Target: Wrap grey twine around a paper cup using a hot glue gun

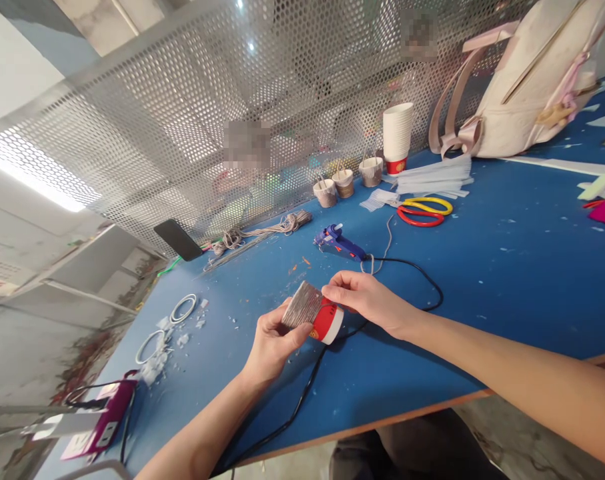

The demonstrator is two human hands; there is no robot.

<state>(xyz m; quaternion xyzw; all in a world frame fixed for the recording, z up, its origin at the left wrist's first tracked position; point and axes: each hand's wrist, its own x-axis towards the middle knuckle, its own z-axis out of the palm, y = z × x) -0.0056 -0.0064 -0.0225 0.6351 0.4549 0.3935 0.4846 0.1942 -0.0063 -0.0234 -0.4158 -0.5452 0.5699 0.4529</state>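
Tabletop [512, 287], blue and flecked, beneath hands [275, 340] [362, 297] curled on cord-wrapped cup [325, 323]; perforated screen [182, 133] behind.

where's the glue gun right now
In the head view, the blue glue gun lies just right of centre on the table, beyond the right hand and left of the scissors.

It's a craft workshop. Blue plastic glue gun [339, 245], red-and-yellow-handled scissors [411, 204], a perforated metal screen [202, 93] at twelve o'clock.

left hand [275, 341]: curled, gripping | right hand [359, 297]: pinching, apparently | forearms [487, 363]: angled inward
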